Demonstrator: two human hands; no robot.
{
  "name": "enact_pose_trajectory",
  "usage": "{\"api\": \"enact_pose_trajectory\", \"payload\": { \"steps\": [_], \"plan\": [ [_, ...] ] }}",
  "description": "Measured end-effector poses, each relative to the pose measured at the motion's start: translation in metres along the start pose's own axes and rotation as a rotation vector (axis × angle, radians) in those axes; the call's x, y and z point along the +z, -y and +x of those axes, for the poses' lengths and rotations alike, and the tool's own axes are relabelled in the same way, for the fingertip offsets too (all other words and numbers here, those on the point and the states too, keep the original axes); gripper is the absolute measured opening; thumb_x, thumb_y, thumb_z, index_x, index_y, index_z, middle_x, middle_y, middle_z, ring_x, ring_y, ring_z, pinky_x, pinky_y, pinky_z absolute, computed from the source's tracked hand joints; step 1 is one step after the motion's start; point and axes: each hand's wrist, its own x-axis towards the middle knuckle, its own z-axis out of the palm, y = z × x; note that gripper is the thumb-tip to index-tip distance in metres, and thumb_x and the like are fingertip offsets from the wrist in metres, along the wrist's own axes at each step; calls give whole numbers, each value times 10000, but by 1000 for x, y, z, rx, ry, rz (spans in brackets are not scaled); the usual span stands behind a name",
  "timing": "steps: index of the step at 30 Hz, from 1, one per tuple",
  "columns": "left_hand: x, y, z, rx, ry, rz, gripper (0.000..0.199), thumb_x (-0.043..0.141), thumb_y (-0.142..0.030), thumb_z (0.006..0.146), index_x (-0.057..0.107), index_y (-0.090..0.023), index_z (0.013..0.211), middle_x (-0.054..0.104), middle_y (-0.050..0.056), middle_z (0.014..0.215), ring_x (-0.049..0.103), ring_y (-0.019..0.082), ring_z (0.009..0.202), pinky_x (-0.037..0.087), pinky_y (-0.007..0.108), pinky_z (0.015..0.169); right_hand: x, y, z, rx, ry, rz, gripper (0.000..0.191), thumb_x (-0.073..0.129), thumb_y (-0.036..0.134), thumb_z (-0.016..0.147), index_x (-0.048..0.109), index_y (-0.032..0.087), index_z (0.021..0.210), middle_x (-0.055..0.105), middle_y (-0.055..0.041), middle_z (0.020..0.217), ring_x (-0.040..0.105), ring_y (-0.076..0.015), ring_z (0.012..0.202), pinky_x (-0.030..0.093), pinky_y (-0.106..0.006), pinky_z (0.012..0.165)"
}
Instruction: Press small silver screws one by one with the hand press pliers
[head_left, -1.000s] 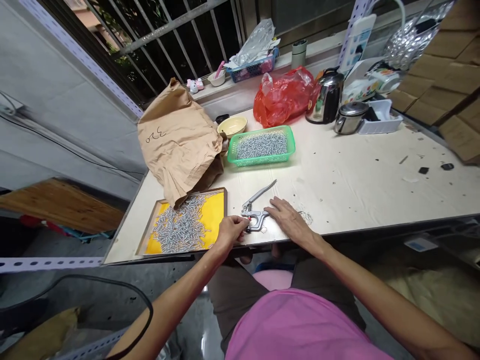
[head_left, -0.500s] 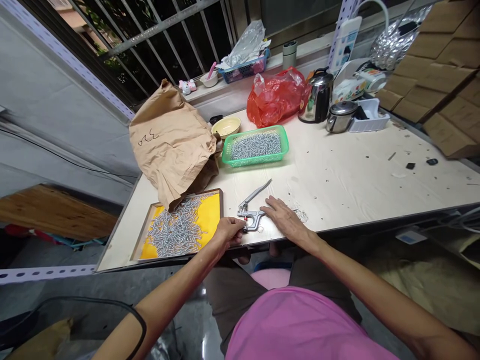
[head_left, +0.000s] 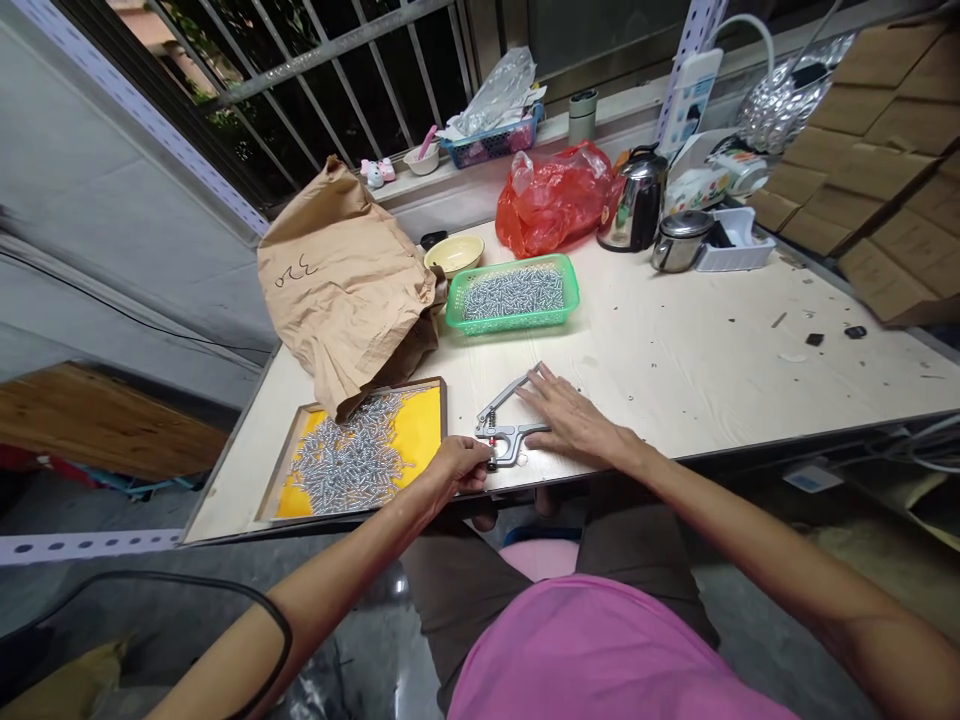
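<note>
My left hand [head_left: 459, 466] sits at the near edge of the table [head_left: 712, 370], fingers curled in and pinched at the jaw end of the metal hand press [head_left: 507, 425]; whatever small piece sits between the fingertips is too tiny for me to make out. My right hand [head_left: 568, 417] lies flat and open, palm down, fingers spread over the tool's handles, with the fingertips reaching the upper handle where it angles away from me; it presses on the tool rather than closing around it. Both forearms stretch forward from my lap, the left coming in from lower left, the right from lower right. The press itself lies on the pale tabletop near the front edge, just right of a wooden tray [head_left: 442, 400] with a yellow floor heaped with small silver parts [head_left: 349, 460]. A crumpled brown paper bag [head_left: 341, 285] spills onto that tray's far end. Further back stands a green basket [head_left: 513, 294] full of the same silver pieces, with a yellow bowl [head_left: 453, 254] beside it, a red plastic bag [head_left: 555, 198] and a steel kettle [head_left: 636, 211]. Window bars [head_left: 322, 80] run behind the sill, and stacked cardboard [head_left: 877, 150] fills the right side.
</note>
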Motion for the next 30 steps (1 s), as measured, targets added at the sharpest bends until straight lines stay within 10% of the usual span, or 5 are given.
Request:
{"api": "enact_pose_trajectory", "payload": {
  "steps": [8, 21, 27, 30],
  "plan": [
    [5, 3, -5, 6, -60, -30, 152, 621, -209, 787, 541, -142, 677, 468, -53, 376, 399, 56, 310, 384, 172, 374, -16, -18, 54, -113, 305, -79, 983, 702, 649, 596, 410, 103, 1360, 446, -221, 1350, 255, -409, 1328, 183, -624, 1043],
    [8, 7, -8, 20, -77, 31, 247, 584, -316, 818, 495, -153, 656, 475, -47, 460, 436, 73, 365, 411, 210, 411, -33, 13, 34, -97, 274, -165, 572, 654, 391, 802, 468, 170, 1296, 607, -141, 1143, 507, -296, 1092, 259, -544, 1004],
    [12, 12, -23, 595, -473, 684, 254, 510, -369, 854, 573, -156, 979, 610, 76, 921, 612, 203, 826, 498, 329, 712, -36, 20, 27, -83, 277, -160, 460, 597, 349, 850, 493, 159, 1256, 606, -127, 1140, 499, -278, 1085, 237, -486, 1025],
    [17, 4, -15, 909, -478, 932, 360, 524, -296, 845, 497, -157, 1177, 562, 122, 1163, 531, 253, 1094, 453, 396, 899, -32, 17, 24, -101, 239, -142, 471, 587, 341, 855, 469, 156, 1271, 604, -127, 1137, 494, -273, 1070, 262, -464, 1005]
  ]
}}
